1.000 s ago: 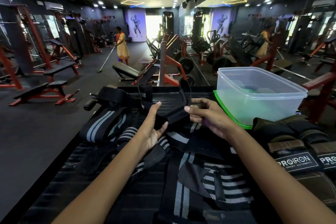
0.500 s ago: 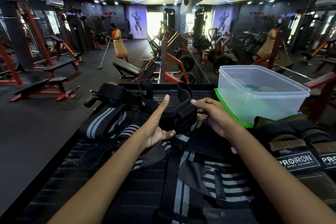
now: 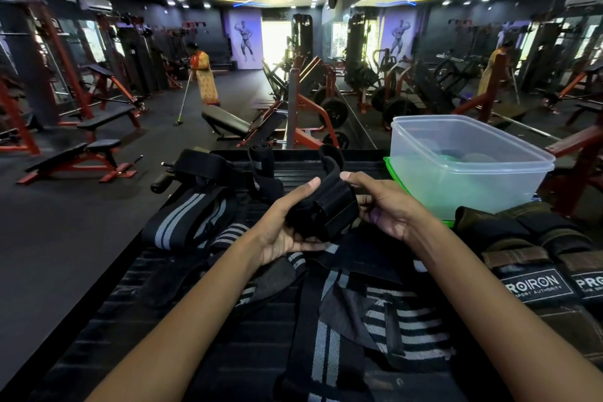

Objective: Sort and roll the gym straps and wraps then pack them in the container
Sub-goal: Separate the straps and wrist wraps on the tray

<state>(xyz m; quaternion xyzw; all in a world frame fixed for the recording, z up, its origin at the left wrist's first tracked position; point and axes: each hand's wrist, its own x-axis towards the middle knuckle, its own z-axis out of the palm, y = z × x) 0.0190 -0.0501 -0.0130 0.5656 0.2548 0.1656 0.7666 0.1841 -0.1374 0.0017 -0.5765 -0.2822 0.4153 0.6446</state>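
Rolling a black strap, container waiting empty

You've got the black strap (image 3: pixel 321 209) up between both hands over the worktop (image 3: pixel 107 320): your left hand (image 3: pixel 287 225) cups the bundle from below with the thumb pressed on top, your right hand (image 3: pixel 385 202) pinches its far edge, fingers curled round it, so both grips are closed on it. This looks like the rolling step, with a loose tail poking up behind. Next, tuck that tail tight, then carry the roll right to the clear container (image 3: pixel 466 166), which sits open just beside your right hand. The striped wraps (image 3: pixel 192 219) lie unrolled on the worktop, awaiting their turn.
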